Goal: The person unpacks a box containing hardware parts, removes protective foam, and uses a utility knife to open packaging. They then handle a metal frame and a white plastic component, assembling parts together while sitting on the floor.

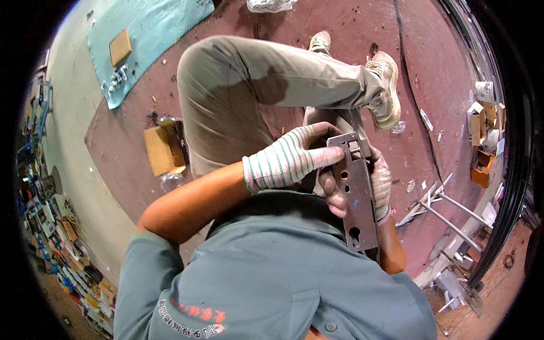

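A flat silver mortise lock case stands tilted in front of my lap. It has a keyhole-shaped cutout near its lower end, and smaller holes and a slot higher up. My right hand, in a striped work glove, grips it from behind and along its right edge. Dirty glove fingertips show at the case's left edge. From the left, my left hand, in a white glove with green stripes, closes on the upper end, its thumb lying across the front face. Its other fingers are partly hidden behind the case.
An opened cardboard box lies on the red floor at left. Farther off, a teal mat bears a brown board and small metal parts. A black cable crosses the right side, near a metal frame. Clutter lines the far left.
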Motion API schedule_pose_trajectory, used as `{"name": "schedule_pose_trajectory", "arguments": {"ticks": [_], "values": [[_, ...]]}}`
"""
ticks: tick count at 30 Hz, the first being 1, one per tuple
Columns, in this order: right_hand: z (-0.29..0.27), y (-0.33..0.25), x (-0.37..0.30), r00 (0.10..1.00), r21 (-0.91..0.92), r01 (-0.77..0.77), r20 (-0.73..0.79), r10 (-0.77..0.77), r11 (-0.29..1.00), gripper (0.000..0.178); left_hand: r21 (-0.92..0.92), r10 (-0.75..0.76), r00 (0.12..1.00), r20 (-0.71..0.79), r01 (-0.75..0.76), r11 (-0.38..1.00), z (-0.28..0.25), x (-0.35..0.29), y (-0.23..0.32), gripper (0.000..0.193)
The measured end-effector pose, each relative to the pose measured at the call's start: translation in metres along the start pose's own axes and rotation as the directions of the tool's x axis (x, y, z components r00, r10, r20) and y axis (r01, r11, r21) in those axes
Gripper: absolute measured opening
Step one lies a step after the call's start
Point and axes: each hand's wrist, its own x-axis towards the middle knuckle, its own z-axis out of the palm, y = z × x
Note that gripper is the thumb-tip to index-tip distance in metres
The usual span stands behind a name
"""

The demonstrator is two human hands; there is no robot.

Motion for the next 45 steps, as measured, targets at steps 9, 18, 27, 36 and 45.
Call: {"name": "schedule_pose_trajectory", "arguments": {"ticks": [9,18,27,36,45], "values": [[0.000,-0.005,-0.009,0.991,-0.047,-0.126,-0.047,0.124,0.991,0.058,0.195,-0.021,0.998,-0.055,0.032,0.980,-0.005,0.011,-0.034,0.051],[-0.017,-0.008,-0.014,0.998,-0.148,-0.066,-0.016,0.064,0.987,0.056,0.510,0.105,0.994,0.030,-0.105,0.854,0.005,0.005,-0.017,0.051],[-0.006,-0.015,-0.009,0.995,-0.267,-0.081,-0.081,0.061,0.960,0.060,0.651,0.104,0.994,-0.017,-0.068,0.756,0.007,0.008,-0.016,0.053],[0.007,-0.014,0.013,0.997,-0.186,0.076,-0.001,-0.078,0.980,0.058,0.847,0.694,0.714,-0.092,-0.310,0.431,0.019,0.008,-0.005,0.036],[0.012,-0.011,0.016,0.996,-0.241,0.093,0.035,-0.088,0.966,0.055,0.857,0.614,0.781,-0.111,-0.238,0.457,0.011,0.012,0.010,0.021]]}}
